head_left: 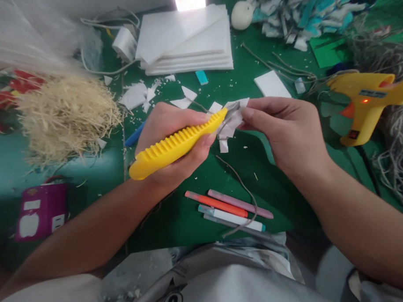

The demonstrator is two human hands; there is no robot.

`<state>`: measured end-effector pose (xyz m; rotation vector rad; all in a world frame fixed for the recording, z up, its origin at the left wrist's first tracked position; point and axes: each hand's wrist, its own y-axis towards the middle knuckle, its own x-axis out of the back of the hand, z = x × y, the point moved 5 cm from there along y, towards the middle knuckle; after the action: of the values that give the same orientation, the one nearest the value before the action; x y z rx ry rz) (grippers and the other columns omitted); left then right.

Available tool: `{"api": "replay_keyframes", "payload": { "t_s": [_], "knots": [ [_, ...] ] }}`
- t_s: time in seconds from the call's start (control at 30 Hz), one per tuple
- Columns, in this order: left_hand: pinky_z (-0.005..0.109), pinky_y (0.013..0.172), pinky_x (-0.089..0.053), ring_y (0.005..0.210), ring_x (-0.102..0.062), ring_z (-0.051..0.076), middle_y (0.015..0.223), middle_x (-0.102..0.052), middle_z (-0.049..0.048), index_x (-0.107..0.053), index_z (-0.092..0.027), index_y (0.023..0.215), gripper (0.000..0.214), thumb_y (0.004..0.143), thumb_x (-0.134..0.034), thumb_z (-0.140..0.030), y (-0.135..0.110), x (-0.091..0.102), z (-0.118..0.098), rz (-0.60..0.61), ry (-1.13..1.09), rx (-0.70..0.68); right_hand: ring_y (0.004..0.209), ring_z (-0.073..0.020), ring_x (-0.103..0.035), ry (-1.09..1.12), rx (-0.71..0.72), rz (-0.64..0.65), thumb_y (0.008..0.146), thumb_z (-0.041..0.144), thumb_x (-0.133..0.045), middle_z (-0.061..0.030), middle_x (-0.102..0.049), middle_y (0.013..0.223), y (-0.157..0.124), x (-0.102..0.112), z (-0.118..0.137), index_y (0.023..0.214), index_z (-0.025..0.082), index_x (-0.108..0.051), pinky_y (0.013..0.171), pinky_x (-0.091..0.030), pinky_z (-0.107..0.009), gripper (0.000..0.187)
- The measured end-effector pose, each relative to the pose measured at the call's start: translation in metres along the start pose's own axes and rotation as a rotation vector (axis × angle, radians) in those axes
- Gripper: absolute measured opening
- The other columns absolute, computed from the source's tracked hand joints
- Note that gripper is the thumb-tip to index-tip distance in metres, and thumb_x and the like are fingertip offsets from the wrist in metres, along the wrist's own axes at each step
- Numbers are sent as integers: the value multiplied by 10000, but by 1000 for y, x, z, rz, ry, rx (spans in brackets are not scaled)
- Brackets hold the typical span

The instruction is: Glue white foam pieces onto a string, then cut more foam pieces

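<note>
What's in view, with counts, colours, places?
Utility knife: one, yellow, centre
Held scraps: unclear, white, centre
Pens: four, mixed, lower centre
Glue gun: one, yellow, right
Sheet stack: one, white, top
Loose scraps: many, white, centre
Straw heap: one, tan, left
Socket box: one, purple, left
Adapter: one, white, top
Rounded piece: one, white, top
Strip heap: one, mixed, top right
Fibre heap: one, grey, right
Table: one, green, beneath
Left grip: one, bare, centre
Right grip: one, bare, centre

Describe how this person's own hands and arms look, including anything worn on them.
The left hand and right hand are ungloved; no ring shows. The left forearm and right forearm are bare, without watch or bracelet in view. Sleeve ends cannot be made out clearly.
</note>
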<state>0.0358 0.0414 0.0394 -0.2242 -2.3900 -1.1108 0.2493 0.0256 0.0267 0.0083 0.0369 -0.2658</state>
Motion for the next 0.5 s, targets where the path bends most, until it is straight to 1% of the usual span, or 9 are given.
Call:
{"api": "replay_keyframes", "payload": {
  "t_s": [0.1,0.2,0.27,0.43,0.5],
  "knots": [
    [328,785,-686,882,-762,152,1023,-791,-16,-686,-310,1123,104,1021,-699,-322,3,2,-5,-78,8,-122,715,-151,-783,21,-41,15,813,119,-827,43,-813,765,1,0,-3,796,249,-842,799,-702,-332,133],
    [294,761,-676,844,-750,128,990,-789,-23,-694,-277,1120,112,1015,-702,-315,5,0,-5,-87,12,-168,724,-152,-783,26,-80,36,824,137,-822,37,-812,767,3,0,-5,798,247,-841,805,-700,-335,115],
    [303,755,-676,837,-745,135,982,-794,-22,-692,-269,1125,140,993,-722,-306,5,0,-6,-88,12,-191,711,-147,-779,8,-76,43,837,129,-809,37,-810,755,3,0,-4,790,245,-840,787,-698,-321,129],
    [363,766,-678,855,-748,173,964,-781,-17,-672,-317,1136,159,993,-718,-262,7,0,-11,-32,49,-167,733,-158,-786,-156,58,2,855,123,-799,49,-814,769,-2,0,4,815,260,-847,775,-692,-321,151],
    [360,742,-674,823,-744,173,928,-766,-8,-676,-312,1140,179,980,-729,-255,6,0,-15,-39,43,-212,743,-167,-788,-198,100,-13,857,129,-799,51,-813,773,-4,0,7,824,270,-850,778,-691,-332,153]
  ]
}}
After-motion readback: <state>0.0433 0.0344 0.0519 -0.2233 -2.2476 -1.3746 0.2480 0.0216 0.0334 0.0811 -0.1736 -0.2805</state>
